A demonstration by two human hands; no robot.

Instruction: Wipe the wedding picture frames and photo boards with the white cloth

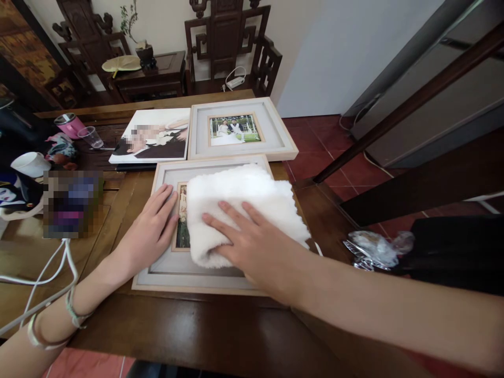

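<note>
Here, from my head camera, my right hand lies flat on a folded white towel, fingers spread and pressing down, clamped on nothing. The towel sits on the glass of the near frame, covering most of its picture; only a thin strip of the photo shows at the towel's left edge. My left hand rests palm down on the frame's left side, fingers apart and loose, fingertips touching the grey mat just beside that strip. It grips nothing either. On that wrist I wear two bracelets.

The near frame lies flat on the wooden table, close to the front edge. Just beyond it lies a second frame with an outdoor photo of two people. To its left, touching it or nearly so, is an unframed print.

Further left stand a pink cup, a clear glass and a white mug. A white cable runs over the table's left part. To the right, past the table's corner, lies what looks like crumpled plastic, though I cannot tell exactly. Dark carved chairs stand against the far wall.
</note>
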